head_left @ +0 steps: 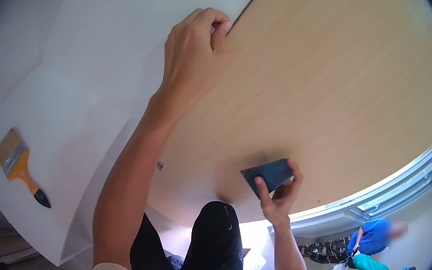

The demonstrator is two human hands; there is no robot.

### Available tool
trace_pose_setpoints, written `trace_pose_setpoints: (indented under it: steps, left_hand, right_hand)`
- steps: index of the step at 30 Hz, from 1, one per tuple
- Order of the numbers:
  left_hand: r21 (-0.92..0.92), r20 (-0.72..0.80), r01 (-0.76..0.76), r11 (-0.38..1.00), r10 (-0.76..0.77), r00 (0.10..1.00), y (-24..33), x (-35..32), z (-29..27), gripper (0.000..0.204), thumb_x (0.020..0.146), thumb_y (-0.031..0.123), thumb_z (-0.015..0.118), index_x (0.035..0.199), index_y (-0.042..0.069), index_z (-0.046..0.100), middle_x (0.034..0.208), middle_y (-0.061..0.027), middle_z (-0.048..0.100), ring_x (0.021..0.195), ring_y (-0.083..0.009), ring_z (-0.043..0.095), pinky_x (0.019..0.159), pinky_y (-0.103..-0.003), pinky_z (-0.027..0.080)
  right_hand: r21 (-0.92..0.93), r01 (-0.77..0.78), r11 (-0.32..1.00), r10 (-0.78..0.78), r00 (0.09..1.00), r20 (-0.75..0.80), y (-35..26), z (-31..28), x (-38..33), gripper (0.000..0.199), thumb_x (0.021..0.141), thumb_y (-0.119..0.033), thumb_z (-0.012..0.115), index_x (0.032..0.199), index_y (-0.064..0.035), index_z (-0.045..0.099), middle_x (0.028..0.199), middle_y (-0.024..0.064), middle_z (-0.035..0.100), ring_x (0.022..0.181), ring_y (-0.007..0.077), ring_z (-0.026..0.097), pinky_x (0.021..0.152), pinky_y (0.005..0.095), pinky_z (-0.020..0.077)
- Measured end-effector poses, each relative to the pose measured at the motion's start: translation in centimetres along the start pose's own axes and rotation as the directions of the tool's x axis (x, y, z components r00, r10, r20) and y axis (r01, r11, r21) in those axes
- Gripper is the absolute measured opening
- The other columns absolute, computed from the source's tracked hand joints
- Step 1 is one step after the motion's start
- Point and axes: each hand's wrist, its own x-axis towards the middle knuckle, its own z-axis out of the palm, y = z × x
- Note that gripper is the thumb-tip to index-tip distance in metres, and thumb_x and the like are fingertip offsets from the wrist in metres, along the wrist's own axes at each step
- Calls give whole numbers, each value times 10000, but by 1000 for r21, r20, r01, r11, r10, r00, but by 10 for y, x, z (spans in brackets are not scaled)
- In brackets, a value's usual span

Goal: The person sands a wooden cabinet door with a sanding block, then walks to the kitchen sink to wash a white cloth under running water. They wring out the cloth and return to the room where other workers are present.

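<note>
The left hand [193, 48] rests with fingers curled together at the wooden panel's [340, 80] upper left edge, where it meets white sheeting [82, 70]. The right hand [278, 195] pinches a dark blue scraper [267, 174] against the panel's lower edge. A paintbrush [19, 166] lies near the sheeting's left edge

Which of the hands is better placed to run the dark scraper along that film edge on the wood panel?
Right, probably. The right hand already holds the dark scraper against the wood panel, while the left hand is occupied pinching the white film at its edge.
</note>
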Motion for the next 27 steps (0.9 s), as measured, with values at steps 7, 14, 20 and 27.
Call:
trace_pose_setpoints:
  steps: [7, 14, 20, 27]
  left_hand:
    - [-122, -59, -73, 990, 66, 996, 2, -3, 4, 139, 819, 143, 676, 913, 41, 678, 814, -45, 668, 599, -137, 572, 556, -267, 435]
    - [66, -64, -110, 992, 114, 991, 7, 7, 8, 106, 822, 128, 652, 829, 23, 662, 741, -88, 649, 592, -194, 599, 568, -313, 462]
    - [217, -20, -149, 965, 157, 987, 10, 11, 9, 99, 850, 121, 585, 838, 26, 610, 748, -111, 635, 615, -245, 598, 596, -343, 473]
    - [34, -76, 45, 998, -43, 996, -11, -11, 0, 108, 869, 109, 556, 837, 6, 548, 704, -109, 575, 616, -235, 548, 598, -327, 453]
  right_hand:
    - [-30, 342, 939, -344, 938, -53, -39, 12, 61, 784, 733, 43, 735, 1352, -32, 260, 1245, 150, 383, 1026, 227, 532, 757, 274, 517]
    - [-64, 436, 898, -437, 900, -4, -46, 15, 70, 782, 715, 62, 741, 1338, -14, 275, 1283, 138, 348, 1040, 226, 525, 767, 274, 534]
    - [-126, 488, 864, -497, 866, -56, -64, 15, 93, 796, 712, 58, 747, 1342, 2, 264, 1308, 143, 332, 1066, 224, 511, 815, 295, 521]
    - [-109, 534, 838, -540, 841, -33, -98, 39, 158, 765, 764, 52, 707, 1378, -52, 263, 1233, 185, 440, 1022, 226, 564, 813, 285, 517]
